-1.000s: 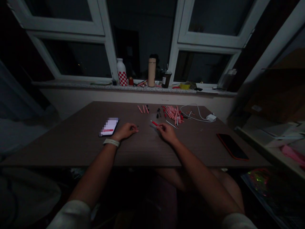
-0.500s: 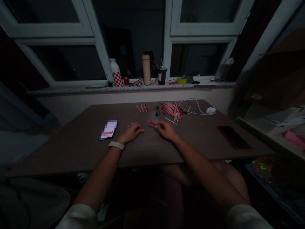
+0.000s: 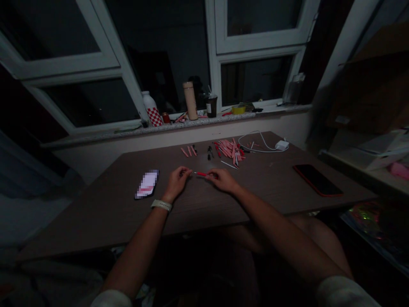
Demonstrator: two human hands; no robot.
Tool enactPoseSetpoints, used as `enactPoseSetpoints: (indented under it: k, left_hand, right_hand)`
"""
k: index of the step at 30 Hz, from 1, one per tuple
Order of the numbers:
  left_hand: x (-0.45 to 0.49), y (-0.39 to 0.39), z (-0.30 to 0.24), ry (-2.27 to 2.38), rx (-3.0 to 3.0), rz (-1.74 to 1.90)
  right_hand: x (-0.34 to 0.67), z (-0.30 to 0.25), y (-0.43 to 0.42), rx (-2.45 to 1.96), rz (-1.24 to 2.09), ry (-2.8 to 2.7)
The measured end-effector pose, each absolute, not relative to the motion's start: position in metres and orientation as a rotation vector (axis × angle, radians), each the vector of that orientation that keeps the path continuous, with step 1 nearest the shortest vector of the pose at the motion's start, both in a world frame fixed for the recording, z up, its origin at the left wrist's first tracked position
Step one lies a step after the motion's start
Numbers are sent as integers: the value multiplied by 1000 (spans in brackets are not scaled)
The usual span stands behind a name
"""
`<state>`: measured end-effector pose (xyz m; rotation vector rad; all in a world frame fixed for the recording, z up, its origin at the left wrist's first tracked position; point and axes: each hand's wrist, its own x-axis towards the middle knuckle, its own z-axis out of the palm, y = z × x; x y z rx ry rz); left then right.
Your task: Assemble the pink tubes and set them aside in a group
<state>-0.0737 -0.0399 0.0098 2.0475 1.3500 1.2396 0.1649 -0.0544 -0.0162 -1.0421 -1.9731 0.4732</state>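
Over the middle of the desk, my right hand (image 3: 223, 181) pinches a red pen (image 3: 201, 174) that lies nearly level, its thin tip pointing left. My left hand (image 3: 177, 181), with a pale watch band on the wrist, has thumb and fingertips pressed together just left of that tip. Whatever may be between those fingertips is too small and dark to make out. Beyond the hands lies a heap of pink and red pen parts (image 3: 228, 149). A thin white rod (image 3: 229, 164) lies in front of the heap. Several pink pen barrels (image 3: 189, 151) and small black parts (image 3: 209, 152) lie left of it.
A lit phone (image 3: 147, 184) lies to the left on the desk (image 3: 105, 204), a dark tablet-like device (image 3: 317, 180) to the right. A white charger (image 3: 281, 146) with its cable sits at the back right. Bottles, including a beige flask (image 3: 191, 101), stand on the windowsill.
My left fingertips have closed together and come up to the pen's tip. The pen has turned closer to level in my right hand. The camera view has tilted.
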Motion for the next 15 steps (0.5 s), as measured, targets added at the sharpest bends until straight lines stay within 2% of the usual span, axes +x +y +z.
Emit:
enactPoseSetpoints:
  k: [15]
  left_hand:
    - [-70, -41, 9, 1370, 2089, 1181]
  right_hand:
    - [164, -12, -56, -1060, 491, -2016]
